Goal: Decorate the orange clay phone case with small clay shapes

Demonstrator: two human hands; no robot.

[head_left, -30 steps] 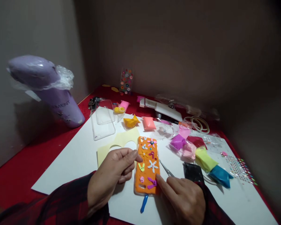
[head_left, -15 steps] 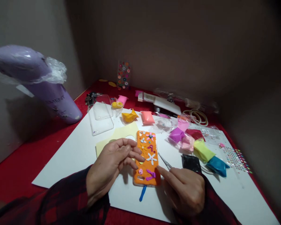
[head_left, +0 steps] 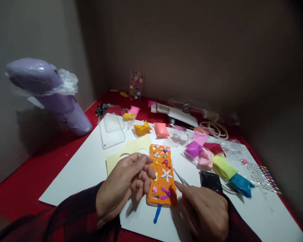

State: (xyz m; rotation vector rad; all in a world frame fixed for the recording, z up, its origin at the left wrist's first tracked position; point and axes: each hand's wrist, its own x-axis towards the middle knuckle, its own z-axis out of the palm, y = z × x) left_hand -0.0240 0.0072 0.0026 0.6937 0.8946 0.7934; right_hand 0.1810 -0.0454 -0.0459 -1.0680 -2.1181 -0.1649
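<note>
An orange phone case (head_left: pixel 160 181), coated in what looks like clay, lies on the white board, decorated with small flowers, bows and beads. My left hand (head_left: pixel 127 183) hovers over its left edge, palm turned inward, fingers loosely curled and apart, with nothing visible in them. At the case's right edge, my right hand (head_left: pixel 204 208) has its index finger stretched out, the fingertip at or very near the side; its other fingers are folded and partly hidden. Tweezers (head_left: pixel 181 178), or a similar pointed metal tool, lie just beyond that hand. A blue stick (head_left: pixel 157 214) pokes out beneath the case.
Clear phone cases (head_left: pixel 112 132) lie back left, near a yellow paper sheet (head_left: pixel 138 144). Wrapped clay packs, including a yellow-green one (head_left: pixel 224 167) and a blue one (head_left: pixel 242 185), sit right beside gem stickers (head_left: pixel 261 176). A purple container (head_left: pixel 73 116) leans at left.
The view has shifted slightly, so everything sits a little lower and further right. My left fingers have curled in more. My right hand keeps its place beside the case.
</note>
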